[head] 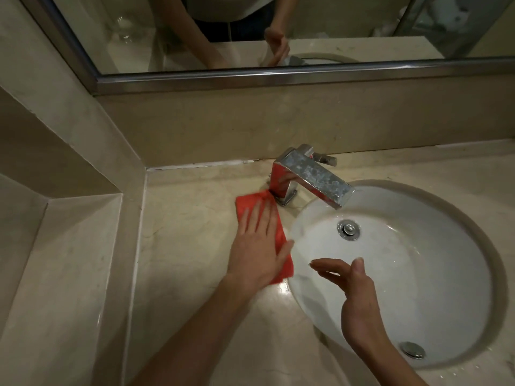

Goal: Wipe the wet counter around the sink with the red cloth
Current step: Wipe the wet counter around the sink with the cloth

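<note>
Red cloth (260, 218) lies flat on the beige counter (189, 224) between faucet (309, 176) and sink (473, 274) rim, pressed by the left hand (259, 246) with straight, spread fingers, mid-wipe, while the right hand (354, 296) hovers loosely open above the basin; next likely sweeping around the rim.

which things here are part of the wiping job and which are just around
Part of the job:
red cloth, pressed flat under the left hand
counter
sink, the counter surrounds it

Just around:
faucet
mirror
drain
right hand, held open over the sink, holding nothing
</note>
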`<state>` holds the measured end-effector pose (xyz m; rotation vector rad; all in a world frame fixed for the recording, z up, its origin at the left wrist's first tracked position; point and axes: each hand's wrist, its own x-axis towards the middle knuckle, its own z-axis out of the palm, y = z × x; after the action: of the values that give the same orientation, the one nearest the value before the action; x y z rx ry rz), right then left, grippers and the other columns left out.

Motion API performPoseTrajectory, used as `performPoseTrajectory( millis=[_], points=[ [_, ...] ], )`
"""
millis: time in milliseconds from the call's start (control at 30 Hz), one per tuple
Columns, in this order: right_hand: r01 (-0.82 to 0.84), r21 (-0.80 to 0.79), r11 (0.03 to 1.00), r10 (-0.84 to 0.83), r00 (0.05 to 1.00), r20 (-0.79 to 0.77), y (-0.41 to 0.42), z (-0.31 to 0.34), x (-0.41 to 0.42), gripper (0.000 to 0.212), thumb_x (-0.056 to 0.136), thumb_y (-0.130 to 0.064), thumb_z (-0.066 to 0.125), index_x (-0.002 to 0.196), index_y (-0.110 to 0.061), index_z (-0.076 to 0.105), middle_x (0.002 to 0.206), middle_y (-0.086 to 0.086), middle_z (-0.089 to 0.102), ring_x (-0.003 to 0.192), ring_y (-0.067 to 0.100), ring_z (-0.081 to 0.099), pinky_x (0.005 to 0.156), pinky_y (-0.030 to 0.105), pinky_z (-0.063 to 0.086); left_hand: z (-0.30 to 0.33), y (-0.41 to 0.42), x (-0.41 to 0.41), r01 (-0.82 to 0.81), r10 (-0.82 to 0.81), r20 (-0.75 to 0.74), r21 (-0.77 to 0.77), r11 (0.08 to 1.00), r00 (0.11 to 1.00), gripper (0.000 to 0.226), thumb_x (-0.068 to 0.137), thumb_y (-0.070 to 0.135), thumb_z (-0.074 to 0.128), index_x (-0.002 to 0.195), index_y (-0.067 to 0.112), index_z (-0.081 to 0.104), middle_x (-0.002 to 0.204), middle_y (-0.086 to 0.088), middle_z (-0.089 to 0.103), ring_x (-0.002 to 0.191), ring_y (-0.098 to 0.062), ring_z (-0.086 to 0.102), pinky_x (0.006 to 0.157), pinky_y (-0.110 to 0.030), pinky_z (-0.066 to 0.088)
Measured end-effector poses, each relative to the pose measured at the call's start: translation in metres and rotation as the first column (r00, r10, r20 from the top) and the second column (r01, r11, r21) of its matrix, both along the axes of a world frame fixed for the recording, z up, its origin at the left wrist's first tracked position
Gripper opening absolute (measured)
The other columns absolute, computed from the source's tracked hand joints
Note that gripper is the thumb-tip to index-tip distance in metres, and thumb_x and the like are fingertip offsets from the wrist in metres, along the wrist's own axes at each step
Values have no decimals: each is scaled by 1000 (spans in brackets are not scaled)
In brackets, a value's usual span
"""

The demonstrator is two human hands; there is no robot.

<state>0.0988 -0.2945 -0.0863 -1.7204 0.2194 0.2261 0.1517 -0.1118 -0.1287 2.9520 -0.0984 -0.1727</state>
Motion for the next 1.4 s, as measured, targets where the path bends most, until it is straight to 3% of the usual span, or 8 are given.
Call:
performPoseTrajectory(
  millis=[167,400,600,800,933,1133,1233,1400],
  points=[
    [-5,-7,1000,5,1000,-16,0,-2,-4,84,84,-73,12,95,-22,78,101,-11,77,102,2,67,78,-3,37,-4,-6,-16,35,-35,-1,3,999,999,83,89,65,-11,157,16,-4,165,-4,-1,151,-21,-8,122,-45,3],
    [68,-23,997,-68,998,14,-22,2,-4,81,89,-67,11,96,-20,78,101,-11,77,102,3,68,78,-3,36,-6,-9,15,-237,237,15,-10,972,971,86,91,65,-3,156,9,-3,165,-9,0,152,-24,-3,123,-43,0],
    [75,-7,997,-75,997,5,-24,1,-12,82,85,-70,14,95,-19,78,99,-9,77,100,4,68,76,-1,39,-9,-16,-15,17,-17,25,12,1000,1000,81,94,65,7,157,15,3,165,-6,6,152,-23,0,123,-45,6],
    [78,11,997,-78,997,9,-28,6,-18,82,84,-71,16,93,-18,78,96,-10,77,97,2,69,75,-2,38,-2,-17,-15,-251,255,88,-51,967,963,68,96,49,21,152,13,30,158,-14,29,147,-31,25,121,-47,21],
    [92,20,996,-92,996,4,-33,7,-17,84,84,-76,19,93,-17,78,95,-7,78,96,6,70,77,0,40,-10,-24,-30,-132,155,189,-128,983,970,48,97,32,36,137,14,56,144,-9,52,137,-27,44,119,-45,27],
    [101,3,995,-101,995,-2,-27,4,-14,82,85,-74,17,89,-20,79,95,-6,78,97,9,70,89,27,45,-27,-35,-74,141,-100,192,-217,966,976,43,99,30,36,133,20,60,143,3,55,138,-15,43,117,-43,28],
    [86,5,996,-86,996,-11,-22,4,-12,82,84,-73,16,91,-20,78,95,-7,78,97,7,69,87,23,43,-17,-29,-65,44,25,228,-296,954,973,49,96,32,33,135,15,58,141,0,57,134,-17,49,115,-46,35],
    [58,4,998,-58,998,-18,-22,2,-12,82,86,-72,14,93,-20,78,96,-8,77,99,8,69,84,13,42,-11,-14,-29,-201,228,156,-171,965,961,65,98,46,15,151,15,36,156,-5,37,146,-20,29,122,-45,19]
  ],
)
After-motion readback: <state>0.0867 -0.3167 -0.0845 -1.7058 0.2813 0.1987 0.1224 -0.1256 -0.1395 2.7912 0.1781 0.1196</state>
